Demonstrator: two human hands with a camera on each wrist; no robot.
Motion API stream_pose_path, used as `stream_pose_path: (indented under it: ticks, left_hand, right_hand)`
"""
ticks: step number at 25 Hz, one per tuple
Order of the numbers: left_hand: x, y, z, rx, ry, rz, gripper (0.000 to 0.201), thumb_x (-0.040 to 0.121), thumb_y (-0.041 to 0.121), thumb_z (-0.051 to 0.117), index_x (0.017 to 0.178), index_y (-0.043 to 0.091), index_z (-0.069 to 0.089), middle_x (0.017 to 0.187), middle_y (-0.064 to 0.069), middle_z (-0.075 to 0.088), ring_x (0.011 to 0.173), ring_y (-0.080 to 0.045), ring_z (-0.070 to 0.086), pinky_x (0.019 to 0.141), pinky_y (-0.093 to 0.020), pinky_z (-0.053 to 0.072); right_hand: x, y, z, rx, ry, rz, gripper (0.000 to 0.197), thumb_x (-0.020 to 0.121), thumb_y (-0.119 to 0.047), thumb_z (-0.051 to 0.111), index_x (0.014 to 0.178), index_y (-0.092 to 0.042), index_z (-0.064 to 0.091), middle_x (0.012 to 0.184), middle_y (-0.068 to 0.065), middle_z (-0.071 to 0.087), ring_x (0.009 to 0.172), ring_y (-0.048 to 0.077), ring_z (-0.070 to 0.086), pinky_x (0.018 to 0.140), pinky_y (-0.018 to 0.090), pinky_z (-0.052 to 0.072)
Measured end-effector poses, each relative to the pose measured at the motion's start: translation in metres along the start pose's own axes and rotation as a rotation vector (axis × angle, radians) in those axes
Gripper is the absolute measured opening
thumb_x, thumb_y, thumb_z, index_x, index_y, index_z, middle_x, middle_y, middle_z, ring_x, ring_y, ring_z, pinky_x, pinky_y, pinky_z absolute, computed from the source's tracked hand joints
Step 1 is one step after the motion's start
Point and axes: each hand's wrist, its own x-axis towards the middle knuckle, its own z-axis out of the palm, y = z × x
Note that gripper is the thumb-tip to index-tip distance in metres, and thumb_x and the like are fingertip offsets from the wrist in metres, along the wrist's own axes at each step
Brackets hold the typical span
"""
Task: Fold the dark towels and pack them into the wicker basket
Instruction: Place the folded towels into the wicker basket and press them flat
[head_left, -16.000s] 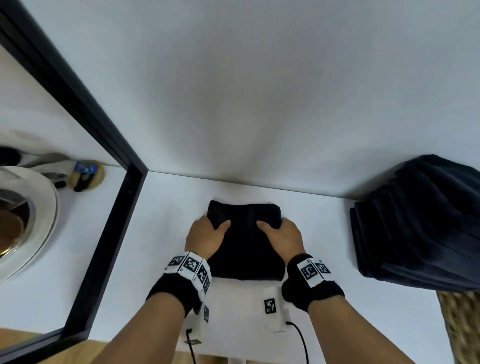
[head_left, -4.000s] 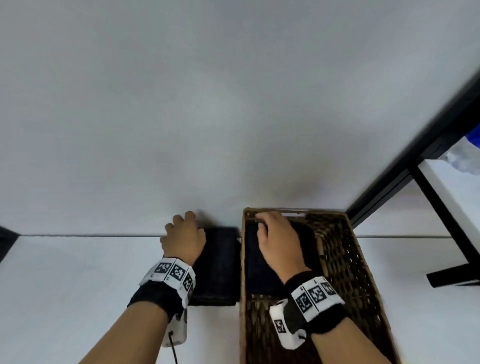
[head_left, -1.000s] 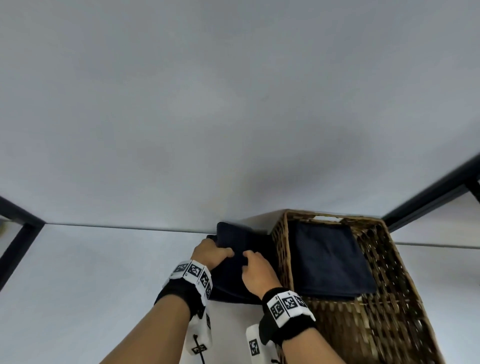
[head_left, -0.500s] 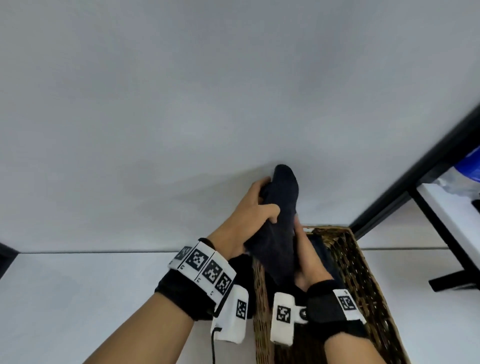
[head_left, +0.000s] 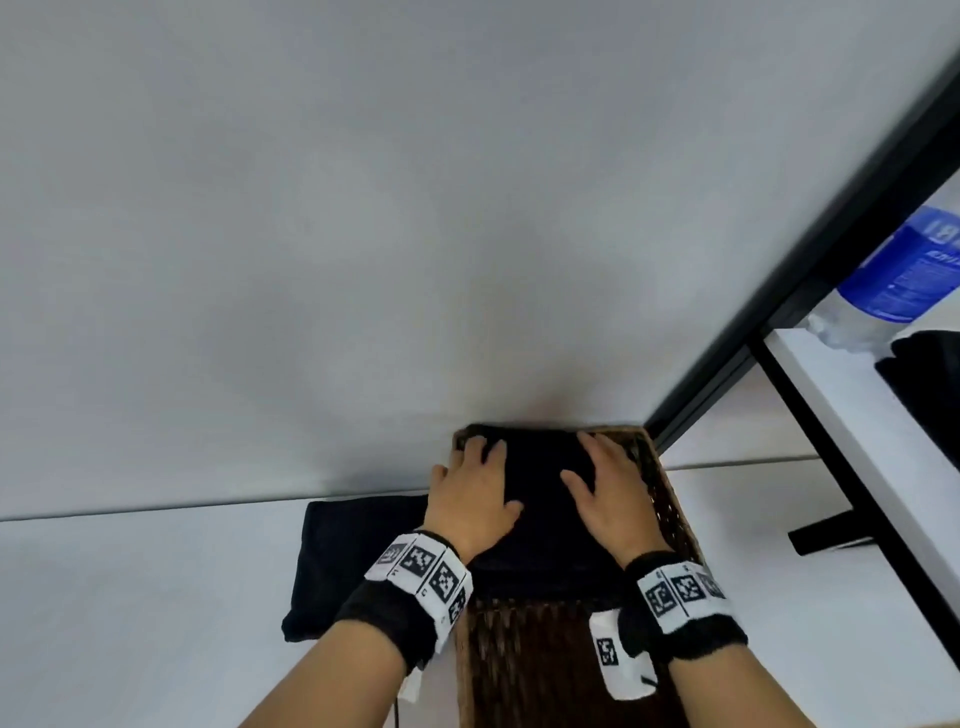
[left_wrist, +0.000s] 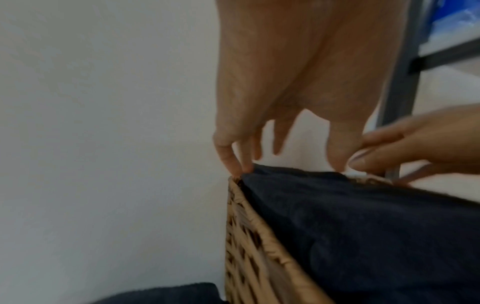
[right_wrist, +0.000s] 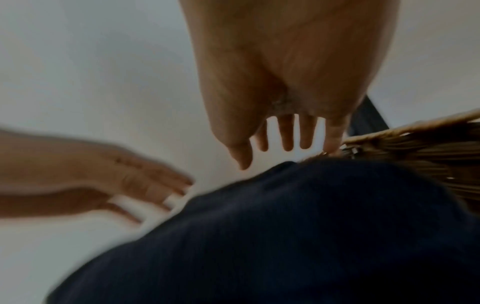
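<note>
A folded dark towel (head_left: 540, 519) lies on top in the far end of the wicker basket (head_left: 670, 499), against the wall. My left hand (head_left: 470, 493) lies flat on its left part, fingers straight, fingertips at the far left corner (left_wrist: 240, 167). On its right part my right hand (head_left: 610, 488) presses down, fingers spread and straight. In the left wrist view the towel (left_wrist: 363, 226) rises to the basket rim (left_wrist: 249, 222). The right wrist view shows the towel (right_wrist: 285, 236) under my palm. Another folded dark towel (head_left: 353, 551) lies on the white table left of the basket.
A black metal frame (head_left: 810, 260) runs up the wall at right, with a white shelf (head_left: 852, 426) carrying a blue-labelled pack (head_left: 904, 270) and a dark item (head_left: 930, 384). The near end of the basket (head_left: 524, 665) holds no towel.
Half a second ago both hands held the folded towel upright above the basket. Now it lies flat in the basket and both hands press on it with straight fingers.
</note>
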Motion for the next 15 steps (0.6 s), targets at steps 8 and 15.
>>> stream_pose_path:
  ticks: [8,15]
  left_hand:
    - [0.02,0.006,0.038,0.431,-0.212,0.017,0.082,0.093,0.05,0.05,0.155,0.021,0.004,0.162,-0.012,0.008,0.147,-0.03,0.018,0.114,-0.057,0.005]
    - [0.006,-0.066,0.005,-0.337,0.31,0.027,0.037,0.091,0.03,0.05,0.126,0.022,0.056,0.122,-0.006,0.058,0.113,-0.027,0.055,0.097,-0.041,0.041]
  right_hand:
    - [0.004,0.027,0.063,-0.437,-0.204,-0.077,0.083,0.088,-0.059,-0.018,0.152,-0.023,0.022,0.159,0.006,0.025,0.147,0.023,0.022,0.119,0.048,0.02]
    - [0.006,-0.031,0.02,-0.328,-0.058,-0.063,0.045,0.096,-0.035,0.045,0.139,-0.023,0.047,0.146,0.004,0.046,0.135,0.025,0.04,0.108,0.044,0.032]
